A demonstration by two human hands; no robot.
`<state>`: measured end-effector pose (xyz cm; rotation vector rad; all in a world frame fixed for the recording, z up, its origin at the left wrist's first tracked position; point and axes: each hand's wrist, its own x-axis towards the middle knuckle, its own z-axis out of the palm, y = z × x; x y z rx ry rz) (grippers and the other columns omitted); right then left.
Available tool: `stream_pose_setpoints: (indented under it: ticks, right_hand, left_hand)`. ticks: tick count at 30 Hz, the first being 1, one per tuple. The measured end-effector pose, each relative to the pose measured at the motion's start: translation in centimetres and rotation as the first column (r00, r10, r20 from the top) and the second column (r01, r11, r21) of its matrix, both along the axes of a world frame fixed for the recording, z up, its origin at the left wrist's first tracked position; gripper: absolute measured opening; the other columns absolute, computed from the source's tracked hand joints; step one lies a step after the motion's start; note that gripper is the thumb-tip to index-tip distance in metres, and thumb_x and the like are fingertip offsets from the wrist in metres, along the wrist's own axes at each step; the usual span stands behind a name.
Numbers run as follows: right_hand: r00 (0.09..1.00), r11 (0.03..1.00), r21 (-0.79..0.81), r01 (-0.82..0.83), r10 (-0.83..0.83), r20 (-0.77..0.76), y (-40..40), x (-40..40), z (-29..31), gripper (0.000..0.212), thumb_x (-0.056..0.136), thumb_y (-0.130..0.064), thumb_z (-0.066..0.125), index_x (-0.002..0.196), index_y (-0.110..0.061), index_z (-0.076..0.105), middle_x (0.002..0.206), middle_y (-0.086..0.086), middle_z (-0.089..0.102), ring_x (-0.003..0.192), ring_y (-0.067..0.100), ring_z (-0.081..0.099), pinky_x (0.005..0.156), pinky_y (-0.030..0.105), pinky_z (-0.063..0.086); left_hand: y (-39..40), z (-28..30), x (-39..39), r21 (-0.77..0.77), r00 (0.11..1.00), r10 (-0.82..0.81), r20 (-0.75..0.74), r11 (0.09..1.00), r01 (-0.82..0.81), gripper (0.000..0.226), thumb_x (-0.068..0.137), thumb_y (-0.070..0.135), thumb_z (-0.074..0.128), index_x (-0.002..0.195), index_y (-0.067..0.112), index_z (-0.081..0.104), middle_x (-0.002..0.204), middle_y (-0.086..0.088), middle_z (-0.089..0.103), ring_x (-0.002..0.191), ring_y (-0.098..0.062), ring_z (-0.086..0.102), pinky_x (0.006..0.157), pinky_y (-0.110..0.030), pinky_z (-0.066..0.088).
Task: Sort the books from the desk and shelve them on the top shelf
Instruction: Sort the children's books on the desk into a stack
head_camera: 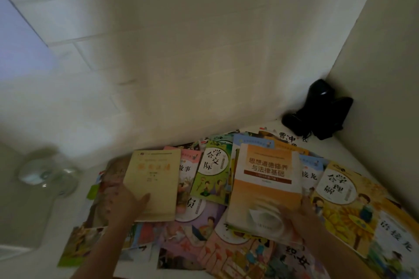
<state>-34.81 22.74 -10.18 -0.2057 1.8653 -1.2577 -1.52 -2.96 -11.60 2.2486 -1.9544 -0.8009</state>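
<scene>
Many colourful children's books lie spread and overlapping across the white desk (353, 158). My left hand (123, 204) grips the lower left edge of a pale yellow book (156, 179), thumb on its cover. My right hand (297, 213) grips the lower right corner of an orange and white textbook (265, 179) that lies on top of the pile. A green book (213, 172) sits between the two held books. A yellow book with a sunflower picture (340, 201) lies to the right.
A black device with a cord (317, 111) stands in the back right corner against the white walls. A clear round glass object (43, 172) sits at the left, blurred. The tiled wall (158, 52) rises directly behind the desk.
</scene>
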Motion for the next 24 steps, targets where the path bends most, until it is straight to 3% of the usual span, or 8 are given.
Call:
stream_pose_setpoints:
  ticks: [3,7,9,11,14,18,21,24]
  right_hand:
    - [0.994,0.999,-0.027,-0.032,0.029,-0.109,0.2,0.8,0.7,0.067,0.091,-0.011,0.062,0.147,-0.015,0.025,0.130,0.010,0.055,0.092,0.021,0.057,0.075,0.036,0.053]
    - [0.984,0.995,-0.068,-0.077,0.065,-0.168,0.7,1.8,1.3,0.063,0.093,-0.008,0.058,0.145,-0.010,0.023,0.128,0.006,0.055,0.092,0.016,0.060,0.062,0.017,0.055]
    - [0.979,0.995,-0.067,-0.079,0.065,-0.193,0.7,1.9,1.3,0.063,0.092,-0.008,0.059,0.144,-0.009,0.025,0.131,0.007,0.053,0.098,0.017,0.058,0.071,0.021,0.053]
    - [0.980,0.994,-0.069,-0.080,0.066,-0.188,0.5,1.9,1.2,0.067,0.091,-0.008,0.060,0.146,-0.011,0.021,0.127,0.003,0.051,0.100,0.017,0.056,0.078,0.027,0.052]
    - [0.985,0.996,-0.061,-0.062,0.052,-0.162,0.3,1.8,1.4,0.072,0.090,-0.007,0.062,0.147,-0.015,0.019,0.130,0.005,0.052,0.112,0.025,0.057,0.093,0.044,0.051]
    - [0.997,0.998,-0.044,-0.038,0.035,-0.074,0.6,1.8,1.7,0.066,0.092,-0.013,0.061,0.146,-0.018,0.022,0.133,0.007,0.053,0.112,0.027,0.058,0.094,0.046,0.051]
    - [1.000,0.999,-0.032,-0.008,0.008,0.010,0.3,1.6,2.9,0.059,0.098,-0.039,0.047,0.149,-0.022,0.022,0.134,-0.002,0.049,0.116,0.025,0.056,0.093,0.036,0.050]
    - [0.973,0.985,-0.080,0.152,-0.136,0.185,-0.3,0.8,3.3,0.064,0.094,-0.060,0.028,0.136,-0.015,0.045,0.118,0.010,0.060,0.109,0.026,0.057,0.082,0.034,0.056]
  left_hand:
    - [0.5,-2.0,1.1,-0.001,0.999,0.035,-0.028,0.999,-0.035,0.115,0.075,0.050,0.074,0.150,0.001,0.003,0.153,-0.023,0.021,0.135,-0.041,0.032,0.107,-0.051,0.034]
    - [0.7,-2.5,0.9,-0.068,1.000,0.002,0.026,0.998,0.000,0.105,0.075,0.044,0.077,0.148,0.002,0.015,0.148,-0.023,0.030,0.132,-0.042,0.036,0.105,-0.053,0.036]
    - [0.8,-1.5,0.9,-0.064,1.000,0.024,0.006,0.998,-0.024,0.096,0.073,0.037,0.080,0.144,0.000,0.026,0.142,-0.025,0.040,0.127,-0.043,0.042,0.101,-0.051,0.039]
    - [1.0,1.0,0.4,-0.068,0.999,-0.002,0.034,0.998,0.004,0.070,0.079,0.028,0.077,0.131,-0.005,0.044,0.124,-0.028,0.054,0.110,-0.043,0.054,0.089,-0.049,0.047]
    - [2.4,6.8,-2.1,-0.214,0.997,-0.072,-0.039,0.975,0.062,0.029,0.092,0.012,0.056,0.115,-0.004,0.048,0.107,-0.027,0.059,0.083,-0.036,0.055,0.072,-0.043,0.048]
    - [6.8,12.9,-7.1,-0.378,0.932,-0.176,-0.317,0.925,0.046,0.028,0.098,0.013,0.048,0.123,0.002,0.044,0.104,-0.014,0.054,0.082,-0.027,0.051,0.067,-0.036,0.040]
    - [9.1,12.4,-10.5,-0.115,0.677,-0.111,-0.728,0.993,0.039,0.027,0.097,0.021,0.052,0.122,0.016,0.044,0.109,-0.002,0.059,0.093,-0.025,0.062,0.070,-0.042,0.055]
    - [11.5,8.4,-13.9,0.102,0.617,-0.050,-0.785,0.973,0.209,0.031,0.095,0.029,0.055,0.123,0.018,0.046,0.118,-0.004,0.060,0.100,-0.023,0.064,0.080,-0.044,0.058]
